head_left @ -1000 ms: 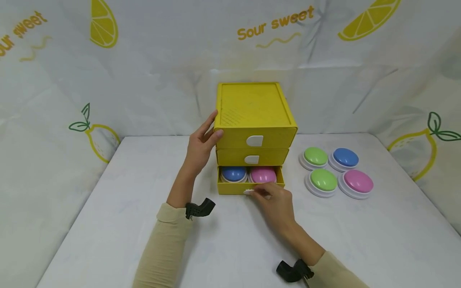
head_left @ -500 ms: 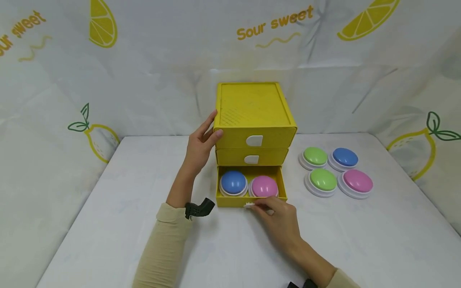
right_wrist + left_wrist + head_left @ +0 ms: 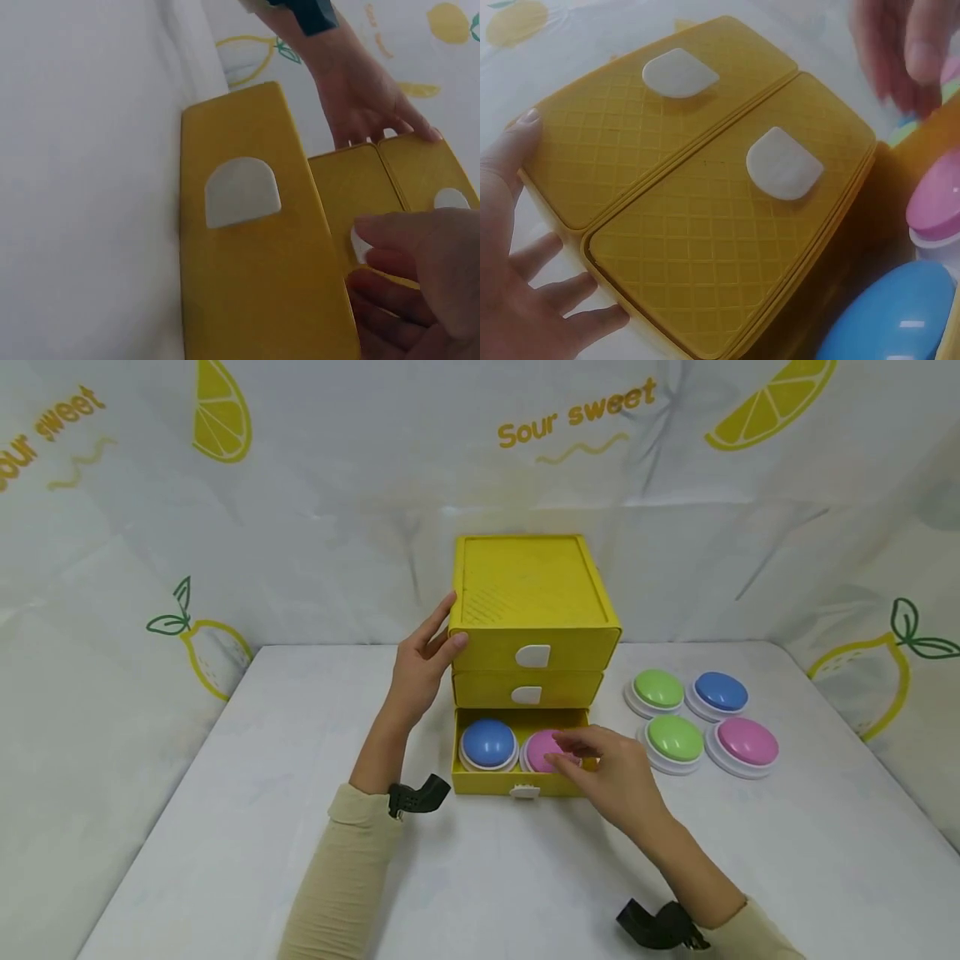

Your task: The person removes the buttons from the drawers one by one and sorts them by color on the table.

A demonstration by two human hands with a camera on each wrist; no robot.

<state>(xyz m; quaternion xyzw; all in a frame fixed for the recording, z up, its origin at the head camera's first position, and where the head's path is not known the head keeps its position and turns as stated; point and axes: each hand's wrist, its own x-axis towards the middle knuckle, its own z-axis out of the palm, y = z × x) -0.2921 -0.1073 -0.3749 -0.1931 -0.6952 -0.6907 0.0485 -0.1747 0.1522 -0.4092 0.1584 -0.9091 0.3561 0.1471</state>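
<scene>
A yellow drawer cabinet (image 3: 534, 581) stands with its bottom drawer (image 3: 483, 783) pulled out. Inside that drawer a blue push button (image 3: 489, 743) sits on the left and a pink push button (image 3: 538, 750) on the right. My left hand (image 3: 418, 668) rests against the cabinet's left side, thumb at the front edge and fingers along the side wall. Over the drawer's right part hovers my right hand (image 3: 618, 777), thumb and fingers apart, partly covering the pink button; whether it touches the button I cannot tell. The white drawer handle (image 3: 242, 193) is free of both hands.
To the cabinet's right, on the white table (image 3: 300, 735), lie two green push buttons (image 3: 658, 687), a blue one (image 3: 721, 690) and a pink one (image 3: 747, 740). A lemon-printed cloth (image 3: 337, 527) hangs behind. The two upper drawers (image 3: 705, 225) are closed.
The bottom drawer has slid out farther toward me, showing more of both buttons. My right hand has let go of its handle and moved up and right over the pink button. The left hand stays put.
</scene>
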